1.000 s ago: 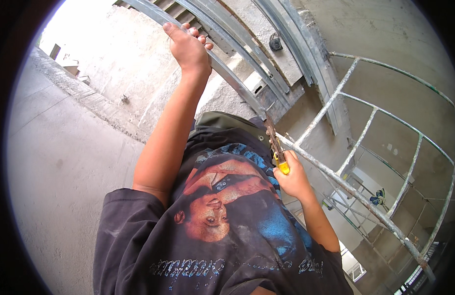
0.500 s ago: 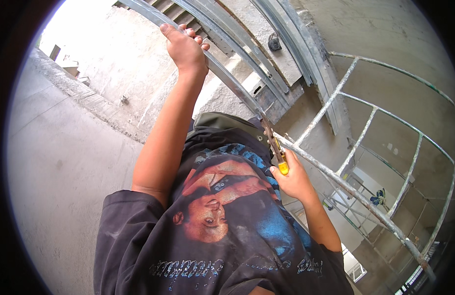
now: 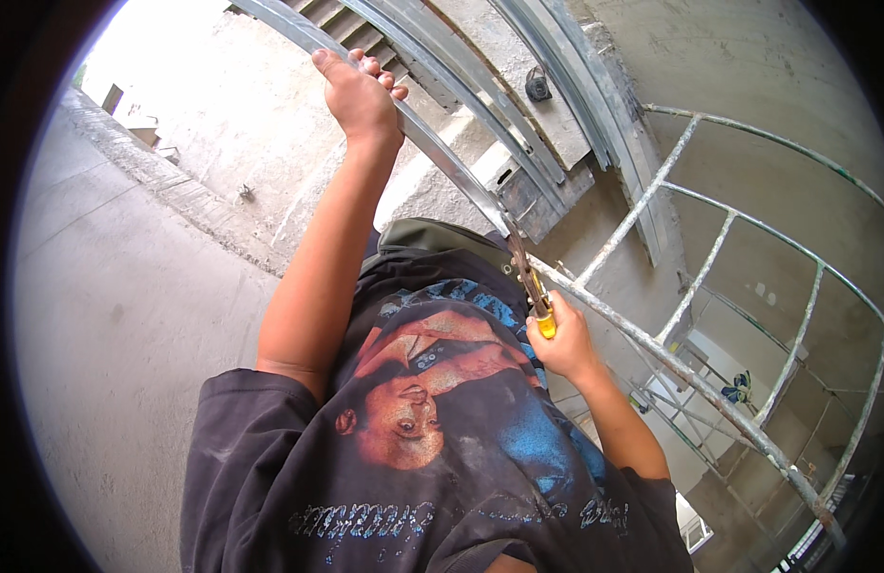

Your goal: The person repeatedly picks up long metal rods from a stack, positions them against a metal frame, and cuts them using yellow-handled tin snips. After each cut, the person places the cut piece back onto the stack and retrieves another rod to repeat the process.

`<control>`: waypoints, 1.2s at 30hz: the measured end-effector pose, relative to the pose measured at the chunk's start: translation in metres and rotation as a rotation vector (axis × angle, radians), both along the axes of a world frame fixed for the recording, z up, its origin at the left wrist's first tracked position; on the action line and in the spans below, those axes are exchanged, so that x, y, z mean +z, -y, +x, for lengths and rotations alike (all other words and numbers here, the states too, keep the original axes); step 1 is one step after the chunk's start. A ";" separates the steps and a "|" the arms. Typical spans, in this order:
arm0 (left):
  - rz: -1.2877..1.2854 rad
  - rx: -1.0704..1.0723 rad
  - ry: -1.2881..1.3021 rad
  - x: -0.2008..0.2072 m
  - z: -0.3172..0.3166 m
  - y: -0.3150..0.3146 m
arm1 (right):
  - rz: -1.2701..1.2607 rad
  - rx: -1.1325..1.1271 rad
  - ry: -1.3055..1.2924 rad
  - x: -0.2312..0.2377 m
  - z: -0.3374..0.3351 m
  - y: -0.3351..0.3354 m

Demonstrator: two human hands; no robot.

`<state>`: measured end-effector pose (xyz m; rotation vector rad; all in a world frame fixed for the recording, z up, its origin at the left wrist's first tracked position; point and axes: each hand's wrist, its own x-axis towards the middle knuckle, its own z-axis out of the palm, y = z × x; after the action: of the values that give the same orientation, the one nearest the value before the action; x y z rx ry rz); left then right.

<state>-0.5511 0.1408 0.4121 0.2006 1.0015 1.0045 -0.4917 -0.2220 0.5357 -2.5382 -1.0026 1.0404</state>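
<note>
My left hand is wrapped round a long, thin metal channel that slants from the upper left down toward my waist. In my right hand are yellow-handled tin snips, gripped by the handles. Their dark jaws meet the lower end of the channel, just in front of my belt line. Whether the blades are closed through the metal I cannot tell.
White-spattered scaffold frame stands close on my right. More metal channels lie ahead beside a small dark object. Concrete stairs are beyond, a concrete wall at upper right, and grey concrete on my left.
The snips and my right hand have shifted very slightly, with the handles a little lower and left. My left hand keeps its grip on the channel.
</note>
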 end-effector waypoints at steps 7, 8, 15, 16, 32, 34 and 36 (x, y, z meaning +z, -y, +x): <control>0.010 -0.013 -0.049 0.005 0.005 -0.002 | -0.057 0.261 0.374 0.010 0.002 -0.020; 0.014 -0.012 -0.054 0.002 0.007 -0.003 | -0.154 0.254 0.412 0.019 -0.002 -0.025; 0.016 -0.029 -0.090 0.003 0.014 -0.004 | -0.360 0.173 0.305 0.027 -0.005 -0.028; 0.016 -0.029 -0.092 0.003 0.015 -0.004 | -0.374 0.166 0.282 0.029 -0.003 -0.031; 0.004 -0.047 -0.130 0.000 0.026 -0.004 | -0.296 0.031 0.037 0.035 0.019 -0.032; 0.003 -0.053 -0.124 -0.002 0.028 -0.004 | -0.253 0.071 0.037 0.032 0.026 -0.029; 0.003 -0.052 -0.108 -0.008 0.029 -0.003 | -0.156 0.161 0.075 0.027 0.041 -0.014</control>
<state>-0.5219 0.1441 0.4038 0.2844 1.0877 0.9562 -0.4507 -0.2083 0.5629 -2.6750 -1.2084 1.1135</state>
